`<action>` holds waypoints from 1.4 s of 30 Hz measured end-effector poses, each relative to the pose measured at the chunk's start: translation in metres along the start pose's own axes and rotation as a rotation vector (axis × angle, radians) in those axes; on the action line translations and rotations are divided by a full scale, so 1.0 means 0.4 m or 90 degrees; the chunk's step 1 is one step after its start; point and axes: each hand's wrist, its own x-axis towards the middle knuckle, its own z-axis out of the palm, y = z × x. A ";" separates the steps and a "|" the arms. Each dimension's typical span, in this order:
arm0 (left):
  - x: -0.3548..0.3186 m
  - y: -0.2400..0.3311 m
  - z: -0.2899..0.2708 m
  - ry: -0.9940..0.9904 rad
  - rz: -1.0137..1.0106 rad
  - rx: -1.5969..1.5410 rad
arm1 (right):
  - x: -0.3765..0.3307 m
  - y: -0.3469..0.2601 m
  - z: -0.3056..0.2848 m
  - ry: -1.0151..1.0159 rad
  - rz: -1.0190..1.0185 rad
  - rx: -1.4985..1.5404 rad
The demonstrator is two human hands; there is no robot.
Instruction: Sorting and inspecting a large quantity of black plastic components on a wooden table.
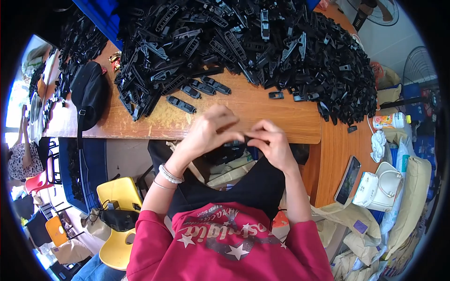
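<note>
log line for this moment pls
hands: left hand and right hand pinch a small black part together | behind: black parts pile on wooden table

2 hands (213, 129) – 1 phone (348, 180), 2 yellow chairs (119, 192) – black parts (243, 42) beyond counting.

Smartphone (348, 179): a flat dark rectangle with an unlit screen, lying at the right end of the wooden table (262, 114), just beside a white handbag (378, 186). Bottle (389, 121): white, lying on its side at the table's far right edge, wrapped in a label of orange and green.
</note>
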 end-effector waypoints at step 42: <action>0.021 -0.036 -0.049 0.028 0.063 0.208 | -0.015 0.008 -0.027 -0.051 0.030 0.051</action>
